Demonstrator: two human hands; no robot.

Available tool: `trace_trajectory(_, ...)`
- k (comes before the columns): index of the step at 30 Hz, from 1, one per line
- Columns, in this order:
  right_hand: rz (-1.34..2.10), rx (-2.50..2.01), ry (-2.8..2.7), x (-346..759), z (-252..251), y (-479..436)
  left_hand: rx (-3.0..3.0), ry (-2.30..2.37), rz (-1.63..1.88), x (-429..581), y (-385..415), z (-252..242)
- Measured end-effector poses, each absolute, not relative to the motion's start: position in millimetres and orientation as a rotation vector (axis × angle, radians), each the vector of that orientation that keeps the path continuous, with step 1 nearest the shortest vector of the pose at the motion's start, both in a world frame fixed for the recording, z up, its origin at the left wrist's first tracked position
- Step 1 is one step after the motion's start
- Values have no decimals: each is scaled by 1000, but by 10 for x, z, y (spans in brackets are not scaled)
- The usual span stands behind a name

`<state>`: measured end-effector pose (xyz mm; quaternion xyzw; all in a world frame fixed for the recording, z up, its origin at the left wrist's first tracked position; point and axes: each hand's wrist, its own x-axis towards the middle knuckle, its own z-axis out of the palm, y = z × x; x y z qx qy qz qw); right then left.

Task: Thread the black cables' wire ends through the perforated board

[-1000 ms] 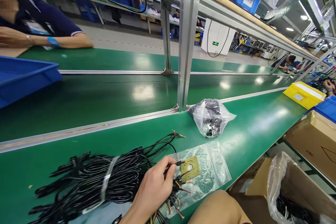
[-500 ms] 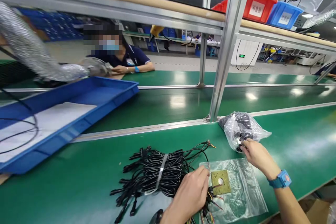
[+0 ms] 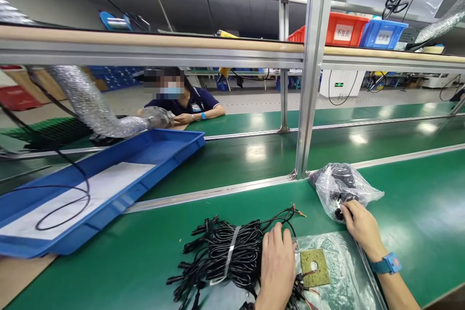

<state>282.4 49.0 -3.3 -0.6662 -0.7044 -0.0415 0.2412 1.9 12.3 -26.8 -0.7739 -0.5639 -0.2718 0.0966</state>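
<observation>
My left hand (image 3: pixel 276 264) lies on the right end of a bundle of black cables (image 3: pixel 227 254) bound with a white strap, fingers curled down over cable ends I cannot make out. Just right of it a small yellow-green square plate with a round hole (image 3: pixel 314 267) rests on a clear flat plastic bag (image 3: pixel 337 278). My right hand (image 3: pixel 359 227), with a blue wrist strap, reaches forward and its fingertips pinch at the mouth of a clear bag of black parts (image 3: pixel 339 188) on the green bench (image 3: pixel 127 256).
A blue tray (image 3: pixel 119 174) with a white sheet and a loose black wire sits at left, under a silver flexible duct (image 3: pixel 90 106). An aluminium post (image 3: pixel 307 82) rises behind the bag. A co-worker (image 3: pixel 185 99) leans on the far side. Red and blue bins stand on the upper shelf.
The view has tilted up. My right hand stays at the bag of black parts. My left hand has flattened over the cable ends beside the square plate.
</observation>
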Motion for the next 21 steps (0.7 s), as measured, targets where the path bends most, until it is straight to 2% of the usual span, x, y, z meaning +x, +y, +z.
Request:
trace_trajectory(4,-200,-1658,-1980,2851,-20,469,-2412,-1659,-789,-41,115,-172)
trace_trajectory(8,-269,-1725,-2080,2768,-52,470,-2599,-1555,-892,-104,109,-61)
trace_trajectory(13,-301,-1783,-2072,2687,-123,478,-2687,-1425,-1167,-124,164,-75)
trace_trajectory(21,-16,-1605,-1999,2718,-197,498,-2934,-1285,-1432,-151,184,3)
